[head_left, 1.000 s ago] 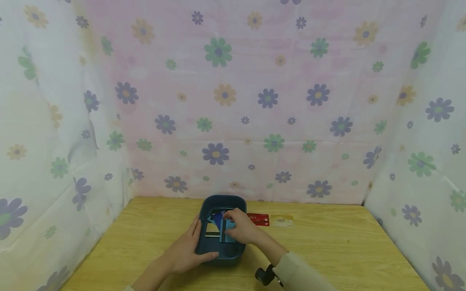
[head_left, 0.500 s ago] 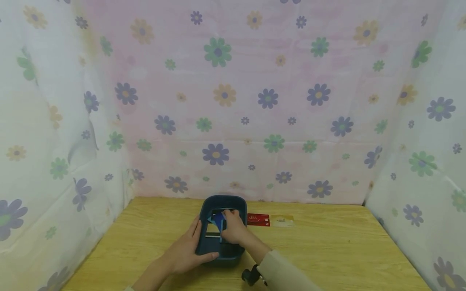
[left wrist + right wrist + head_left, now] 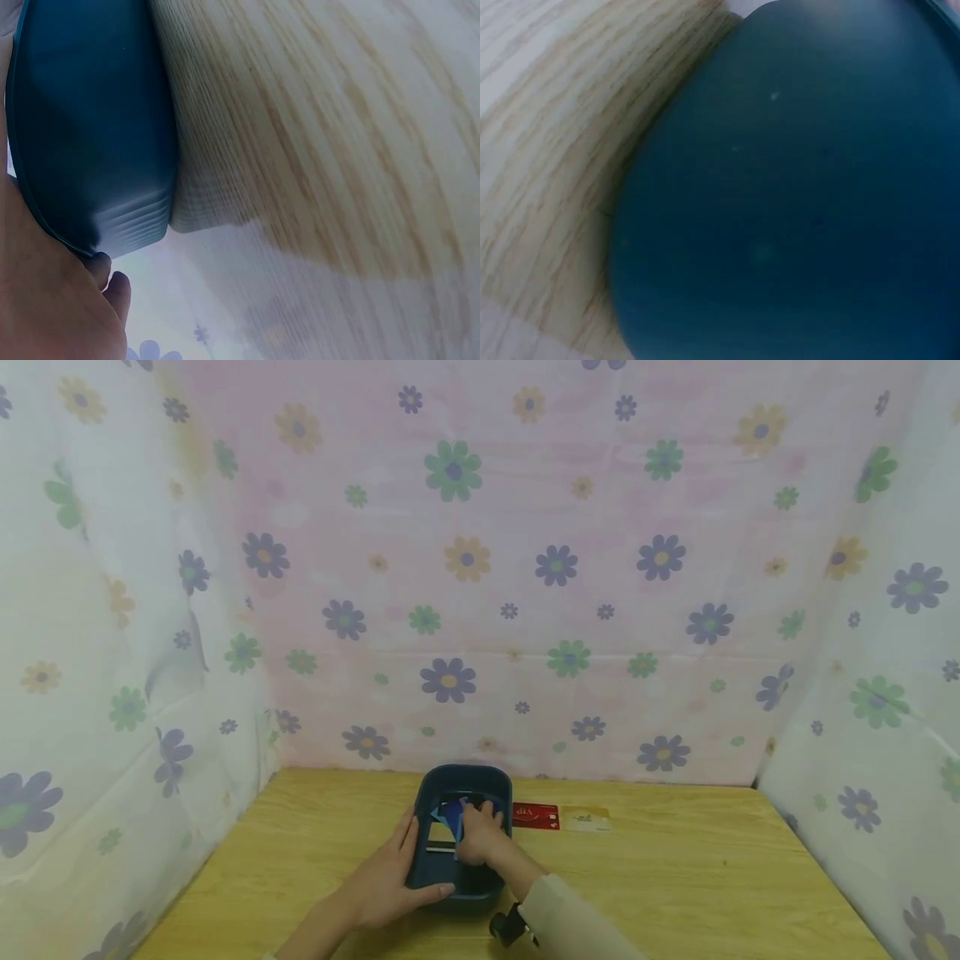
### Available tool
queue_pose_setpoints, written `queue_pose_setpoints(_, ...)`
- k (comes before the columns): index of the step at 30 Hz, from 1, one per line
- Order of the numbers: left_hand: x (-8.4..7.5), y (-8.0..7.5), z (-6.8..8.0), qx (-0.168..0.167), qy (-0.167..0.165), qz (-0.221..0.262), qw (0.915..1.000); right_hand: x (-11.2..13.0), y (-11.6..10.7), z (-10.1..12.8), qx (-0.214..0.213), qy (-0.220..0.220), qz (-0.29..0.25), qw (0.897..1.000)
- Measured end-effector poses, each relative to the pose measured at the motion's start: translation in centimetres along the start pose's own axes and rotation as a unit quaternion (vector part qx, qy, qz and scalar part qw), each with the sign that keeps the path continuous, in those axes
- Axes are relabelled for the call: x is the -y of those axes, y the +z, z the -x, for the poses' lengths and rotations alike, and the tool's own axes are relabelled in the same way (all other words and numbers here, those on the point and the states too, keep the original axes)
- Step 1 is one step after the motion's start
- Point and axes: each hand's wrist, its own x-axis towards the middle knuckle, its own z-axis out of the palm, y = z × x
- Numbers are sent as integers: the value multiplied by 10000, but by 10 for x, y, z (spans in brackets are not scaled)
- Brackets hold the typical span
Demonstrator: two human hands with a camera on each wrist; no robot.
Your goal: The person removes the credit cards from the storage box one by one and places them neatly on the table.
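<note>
A dark blue plastic tray [image 3: 420, 793] stands on the wooden table [image 3: 675, 877] near the back wall. It holds several cards, among them a blue one [image 3: 450, 812] and a beige one [image 3: 438, 832]. My left hand [image 3: 390, 872] grips the tray's left wall and near corner, with the thumb along the near rim. In the left wrist view, the tray's outer wall [image 3: 90, 127] lies against my palm [image 3: 52, 300]. My right hand [image 3: 480, 835] reaches down inside the tray. Its fingers curl over a light blue card [image 3: 457, 838], of which only the left edge shows.
A red VIP card [image 3: 535, 816] and a gold card [image 3: 586, 818] lie flat on the table just right of the tray. Flowered cloth walls [image 3: 480, 568] close in the back and both sides. The right wrist view shows only the tray's wall [image 3: 795, 195] and table [image 3: 547, 150].
My right hand has carried the light blue card leftward and down into the tray. The left hand has stayed on the tray.
</note>
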Motion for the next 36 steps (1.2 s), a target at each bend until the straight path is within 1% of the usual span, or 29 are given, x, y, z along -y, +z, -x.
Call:
queue_pose_setpoints(4, 0, 0, 0, -2, -24, 35, 10000, 0, 1, -1, -91, 34, 2, 10000)
queue_pose_setpoints(11, -1, -1, 1, 35, -88, 81, 9999, 1, 5, 4, -611, -312, -21, 9976)
queue_pose_setpoints(15, -2, -1, 1, 41, -76, 91, 9999, 2, 3, 7, -763, -464, 59, 9960)
queue_pose_setpoints(18, -3, -2, 2, 44, -63, 38, 10000, 2, -2, 7, -723, -696, 175, 9948)
queue_pose_setpoints(23, -5, -3, 3, 0, -30, 5, 10000, -1, -15, 8, -472, -1124, 405, 9917)
queue_pose_setpoints(27, -6, -3, 3, -14, -50, 11, 10000, -5, -22, 9, -335, -1266, 443, 9904)
queue_pose_setpoints(31, -4, -2, 1, 1, -62, -23, 10000, -8, -27, 12, -296, -1348, 433, 9895)
queue_pose_setpoints(36, -3, -1, -1, 24, -99, -5, 9999, -14, -32, 15, -295, -1747, 439, 9832)
